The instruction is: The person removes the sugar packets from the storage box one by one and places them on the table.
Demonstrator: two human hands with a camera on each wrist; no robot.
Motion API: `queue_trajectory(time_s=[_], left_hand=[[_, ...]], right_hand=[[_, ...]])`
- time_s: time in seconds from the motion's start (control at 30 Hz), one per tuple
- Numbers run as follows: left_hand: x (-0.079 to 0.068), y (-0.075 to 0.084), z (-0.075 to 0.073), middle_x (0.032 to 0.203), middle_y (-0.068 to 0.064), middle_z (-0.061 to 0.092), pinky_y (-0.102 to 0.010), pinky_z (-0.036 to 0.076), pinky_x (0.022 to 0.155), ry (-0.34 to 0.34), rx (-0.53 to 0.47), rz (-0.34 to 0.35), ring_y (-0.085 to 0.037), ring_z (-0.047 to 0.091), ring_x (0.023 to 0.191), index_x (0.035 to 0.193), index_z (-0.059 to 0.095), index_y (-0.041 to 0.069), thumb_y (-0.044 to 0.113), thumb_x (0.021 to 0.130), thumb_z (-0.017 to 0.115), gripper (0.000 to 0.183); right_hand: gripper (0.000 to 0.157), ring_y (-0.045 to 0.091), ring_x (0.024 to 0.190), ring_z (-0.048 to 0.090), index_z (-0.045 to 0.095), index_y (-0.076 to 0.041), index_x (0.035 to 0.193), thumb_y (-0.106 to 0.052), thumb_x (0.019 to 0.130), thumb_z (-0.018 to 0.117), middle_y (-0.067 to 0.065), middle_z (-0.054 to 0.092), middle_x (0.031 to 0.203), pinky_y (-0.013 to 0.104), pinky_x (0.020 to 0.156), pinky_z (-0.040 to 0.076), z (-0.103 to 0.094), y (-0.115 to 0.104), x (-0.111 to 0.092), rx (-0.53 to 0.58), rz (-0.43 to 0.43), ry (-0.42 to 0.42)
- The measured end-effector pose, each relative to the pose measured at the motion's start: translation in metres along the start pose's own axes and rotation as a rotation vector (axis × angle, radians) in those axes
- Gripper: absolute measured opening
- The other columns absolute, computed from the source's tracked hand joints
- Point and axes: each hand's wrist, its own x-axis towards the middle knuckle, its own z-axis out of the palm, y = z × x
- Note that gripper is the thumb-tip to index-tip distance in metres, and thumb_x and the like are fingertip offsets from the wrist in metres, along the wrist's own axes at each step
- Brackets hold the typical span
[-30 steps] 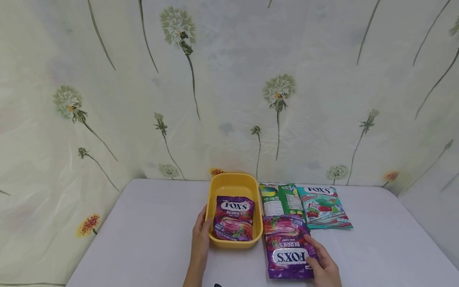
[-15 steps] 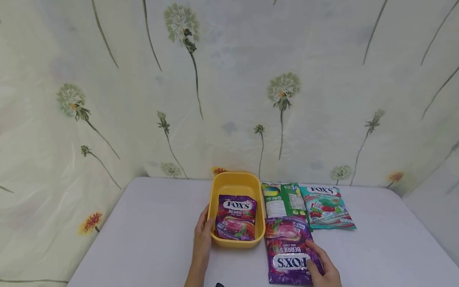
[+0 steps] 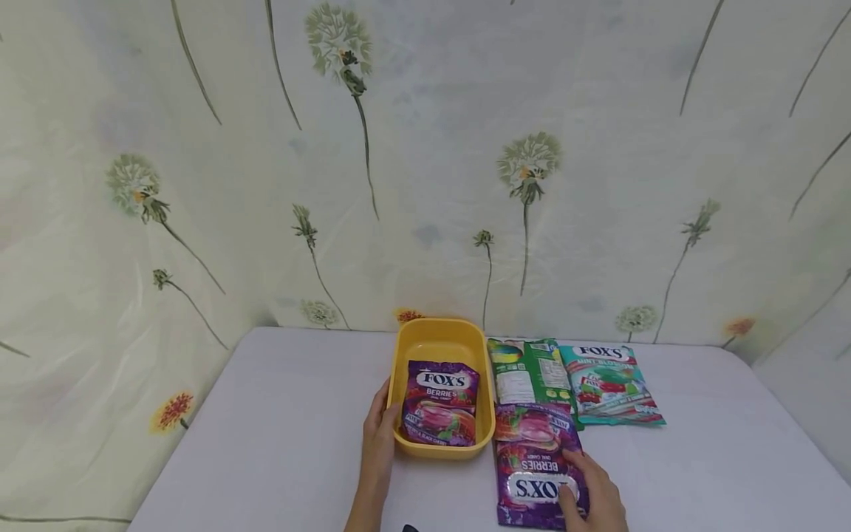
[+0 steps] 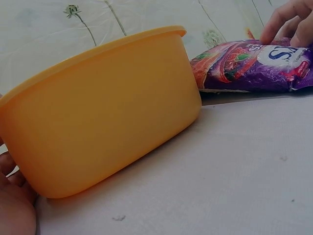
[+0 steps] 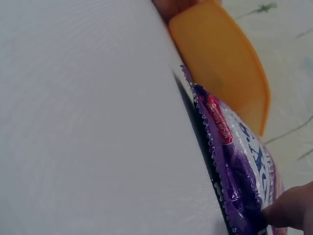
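A yellow plastic tub (image 3: 442,452) stands on the white table. My left hand (image 3: 377,443) holds its left side, thumb near the rim; the left wrist view shows that hand's curled fingers (image 4: 7,164) at the wall. Inside the tub lies a purple Fox's Berries candy bag (image 3: 440,410), print upright. A second purple Berries candy bag (image 3: 535,462), its print upside down, lies right of the tub. My right hand (image 3: 595,495) grips this bag near its right edge, the thumb (image 5: 291,208) on the printed face. Its far end overlaps a green bag.
Behind the second Berries bag lies the green candy bag (image 3: 535,373), back label up. A turquoise Fox's Mint Blossom bag (image 3: 612,388) lies at its right. The white tabletop (image 3: 286,414) ends at a wall covering (image 3: 425,162) printed with dandelions.
The right hand has slid slightly left, further over the Berries bag, which has shifted a little nearer. The left hand stays at the tub. The head view has turned slightly.
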Motion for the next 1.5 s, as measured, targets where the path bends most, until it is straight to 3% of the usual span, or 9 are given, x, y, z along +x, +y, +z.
queue_trajectory(time_s=[0.3,0.5,0.63,0.83,0.97,1.07,1.2,1.33,1.5], left_hand=[[0.0,0.001,0.001,0.154,0.0,0.032,-0.05,0.025,0.115,0.001,0.004,-0.012,-0.027,0.024,0.145,0.145,0.036,0.027,0.026,0.096,0.044,0.049],[0.002,0.002,0.002,0.154,0.002,0.033,-0.048,0.026,0.116,-0.003,-0.009,0.024,-0.024,0.025,0.145,0.145,0.036,0.028,0.026,0.097,0.044,0.049],[0.003,0.003,0.002,0.154,0.002,0.032,-0.047,0.026,0.116,-0.003,-0.014,0.027,-0.024,0.025,0.145,0.145,0.036,0.029,0.027,0.097,0.044,0.049],[0.003,0.002,0.001,0.154,0.002,0.032,-0.048,0.025,0.116,-0.003,-0.018,0.028,-0.024,0.023,0.145,0.144,0.037,0.029,0.028,0.097,0.044,0.048],[0.002,0.001,0.001,0.154,0.002,0.032,-0.049,0.024,0.116,0.004,-0.012,0.02,-0.025,0.023,0.145,0.144,0.037,0.03,0.029,0.097,0.044,0.048],[0.001,0.001,0.0,0.154,0.002,0.032,-0.049,0.024,0.116,0.013,-0.009,0.011,-0.026,0.023,0.146,0.144,0.037,0.029,0.029,0.096,0.044,0.048],[0.0,0.001,0.0,0.154,0.0,0.032,-0.05,0.025,0.116,0.021,-0.003,-0.002,-0.027,0.023,0.145,0.144,0.037,0.028,0.029,0.096,0.045,0.049],[0.0,0.0,0.001,0.154,0.0,0.032,-0.05,0.025,0.116,0.02,-0.002,-0.012,-0.027,0.023,0.145,0.144,0.037,0.027,0.028,0.096,0.045,0.049],[0.0,0.0,0.002,0.154,0.0,0.032,-0.05,0.025,0.115,0.017,-0.005,-0.016,-0.027,0.023,0.145,0.145,0.037,0.027,0.029,0.095,0.046,0.05]], right_hand=[[0.048,0.051,0.124,0.038,0.043,-0.009,0.135,-0.019,0.089,0.054,0.026,0.031,0.145,0.075,0.092,0.033,0.003,0.004,0.001,-0.191,-0.08,0.059],[0.048,0.05,0.126,0.035,0.046,-0.011,0.133,-0.018,0.088,0.057,0.022,0.028,0.149,0.076,0.092,0.029,-0.002,0.003,0.003,-0.169,-0.11,0.08],[0.044,0.052,0.13,0.028,0.045,-0.009,0.133,-0.018,0.091,0.054,0.024,0.024,0.15,0.075,0.096,0.024,-0.009,-0.001,0.006,-0.08,-0.081,0.043],[0.044,0.043,0.131,0.034,0.04,-0.004,0.136,-0.026,0.098,0.048,0.022,0.036,0.144,0.065,0.097,0.037,-0.017,-0.015,0.01,0.187,-0.109,0.147],[0.055,0.035,0.134,0.033,0.029,-0.007,0.142,-0.035,0.098,0.046,0.016,0.035,0.146,0.057,0.105,0.036,-0.022,-0.027,0.011,0.361,-0.051,0.082],[0.057,0.03,0.137,0.03,0.025,-0.01,0.144,-0.037,0.098,0.045,0.012,0.032,0.149,0.029,0.104,0.045,-0.023,-0.035,0.011,0.447,-0.018,0.031],[0.052,0.008,0.132,0.034,0.027,-0.013,0.144,-0.031,0.099,0.045,0.009,0.034,0.149,-0.002,0.087,0.036,-0.019,-0.045,0.011,0.519,-0.057,0.0],[0.048,-0.004,0.127,0.037,0.031,-0.014,0.142,-0.026,0.099,0.047,0.008,0.037,0.147,-0.003,0.09,0.033,-0.013,-0.059,0.013,0.546,-0.13,-0.022],[0.051,0.012,0.136,0.037,0.033,-0.022,0.143,-0.033,0.096,0.051,0.0,0.038,0.149,0.007,0.096,0.04,-0.007,-0.081,0.016,0.576,-0.122,-0.092]])
